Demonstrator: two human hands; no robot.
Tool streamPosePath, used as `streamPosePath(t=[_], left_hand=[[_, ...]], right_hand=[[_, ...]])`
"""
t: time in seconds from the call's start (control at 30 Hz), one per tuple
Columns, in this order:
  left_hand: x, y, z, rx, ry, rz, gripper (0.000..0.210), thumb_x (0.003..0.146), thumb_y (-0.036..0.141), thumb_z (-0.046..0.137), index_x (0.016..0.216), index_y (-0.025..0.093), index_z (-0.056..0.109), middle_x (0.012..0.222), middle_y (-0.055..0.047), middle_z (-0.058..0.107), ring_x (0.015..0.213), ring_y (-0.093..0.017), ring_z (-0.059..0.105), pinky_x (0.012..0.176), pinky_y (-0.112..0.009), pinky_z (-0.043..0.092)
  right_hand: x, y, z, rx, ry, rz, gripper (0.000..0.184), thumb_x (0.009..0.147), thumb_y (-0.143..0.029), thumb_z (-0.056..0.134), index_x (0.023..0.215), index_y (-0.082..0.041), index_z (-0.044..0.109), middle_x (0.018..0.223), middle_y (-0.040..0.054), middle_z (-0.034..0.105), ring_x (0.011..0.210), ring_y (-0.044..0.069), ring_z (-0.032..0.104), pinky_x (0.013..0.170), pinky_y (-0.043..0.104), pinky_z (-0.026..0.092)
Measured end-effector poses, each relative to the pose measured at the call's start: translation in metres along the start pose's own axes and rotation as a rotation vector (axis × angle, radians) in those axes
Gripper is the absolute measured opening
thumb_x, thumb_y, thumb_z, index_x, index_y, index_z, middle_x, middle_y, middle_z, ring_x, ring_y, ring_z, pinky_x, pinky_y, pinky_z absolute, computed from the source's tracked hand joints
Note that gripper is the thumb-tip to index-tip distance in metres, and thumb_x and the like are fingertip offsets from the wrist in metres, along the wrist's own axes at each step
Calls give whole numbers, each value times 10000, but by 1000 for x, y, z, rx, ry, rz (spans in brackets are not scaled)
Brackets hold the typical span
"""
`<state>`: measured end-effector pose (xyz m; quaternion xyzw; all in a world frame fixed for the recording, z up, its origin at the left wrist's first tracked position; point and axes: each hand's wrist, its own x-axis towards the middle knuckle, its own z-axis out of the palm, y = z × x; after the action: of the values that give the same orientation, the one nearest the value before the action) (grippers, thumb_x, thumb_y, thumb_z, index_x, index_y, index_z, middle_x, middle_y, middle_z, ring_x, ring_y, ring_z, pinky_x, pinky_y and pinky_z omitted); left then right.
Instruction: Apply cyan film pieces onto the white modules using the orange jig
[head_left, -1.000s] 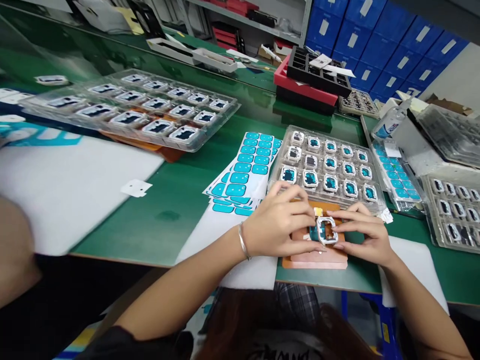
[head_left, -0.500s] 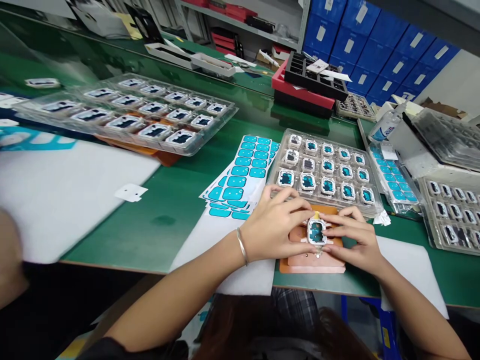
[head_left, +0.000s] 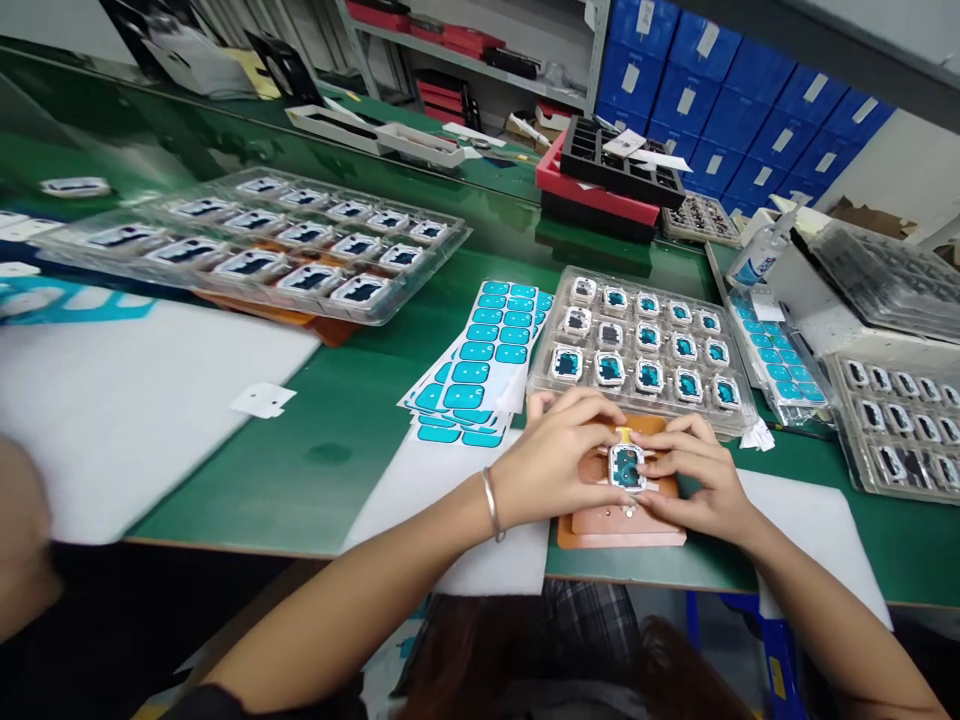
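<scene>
A small white square frame with rounded corners [head_left: 627, 467], like a watch case with a teal inside, sits on an orange-brown fixture plate [head_left: 596, 528]. From its left side, the thumb and fingers of my left hand [head_left: 566, 455] hold its edge. My right hand [head_left: 694, 475] grips the opposite side, thumb at the lower corner and fingertips on the rim. A bit of yellow shows at the frame's top edge. Just beyond my hands lies a clear tray [head_left: 544, 375] with rows of similar frames. Sheets of teal stickers [head_left: 480, 350] lie to the left of it.
Another tray of frames [head_left: 420, 285] rests farther left. White foam sheets [head_left: 480, 550] lie under my left forearm and at the right. A bottle [head_left: 754, 258], more sticker sheets [head_left: 780, 365] and another tray [head_left: 862, 480] stand right. Part of another person [head_left: 22, 540] shows at the left edge.
The view has shifted slightly, so most things sit a little differently in the picture. Both hands keep their hold on the white frame over the fixture plate.
</scene>
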<state>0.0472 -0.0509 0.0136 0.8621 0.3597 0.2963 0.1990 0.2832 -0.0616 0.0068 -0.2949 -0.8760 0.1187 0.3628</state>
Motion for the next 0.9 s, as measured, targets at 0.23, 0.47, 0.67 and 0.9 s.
streamPosePath(t=[0.23, 0.47, 0.67, 0.9], left_hand=[[3, 4, 17, -66, 24, 110, 718, 713, 673, 730, 1327, 334, 579, 1379, -95, 566, 1300, -339, 421, 1020, -550, 310], [-1, 2, 20, 197, 236, 254, 680, 830, 691, 589, 1366, 276, 535, 1404, -121, 554, 1268, -339, 383, 979, -507, 273], [0, 3, 17, 327, 394, 354, 346, 907, 516, 605, 1163, 291, 662, 1242, -49, 683, 1167, -287, 460, 912, -466, 264], [1, 7, 13, 289, 446, 385, 228, 893, 450, 656, 1063, 307, 706, 1185, -7, 717, 1139, -265, 475, 896, -451, 281]], right_hand=[[-10, 5, 10, 138, 136, 123, 441, 723, -408, 812, 1070, -283, 570, 981, 50, 634, 909, 240, 592, 803, 400, 491], [-13, 6, 13, 700, 73, 380, 498, 778, -516, 763, 1116, -282, 482, 1018, 42, 675, 839, 192, 683, 721, 304, 556], [-8, 2, 7, 780, 32, 453, 514, 746, -517, 787, 1088, -269, 495, 1007, 66, 723, 851, 226, 706, 747, 358, 571], [-12, 5, 13, 653, 159, 396, 483, 802, -501, 744, 1127, -292, 455, 1164, 103, 698, 1052, 260, 691, 839, 415, 590]])
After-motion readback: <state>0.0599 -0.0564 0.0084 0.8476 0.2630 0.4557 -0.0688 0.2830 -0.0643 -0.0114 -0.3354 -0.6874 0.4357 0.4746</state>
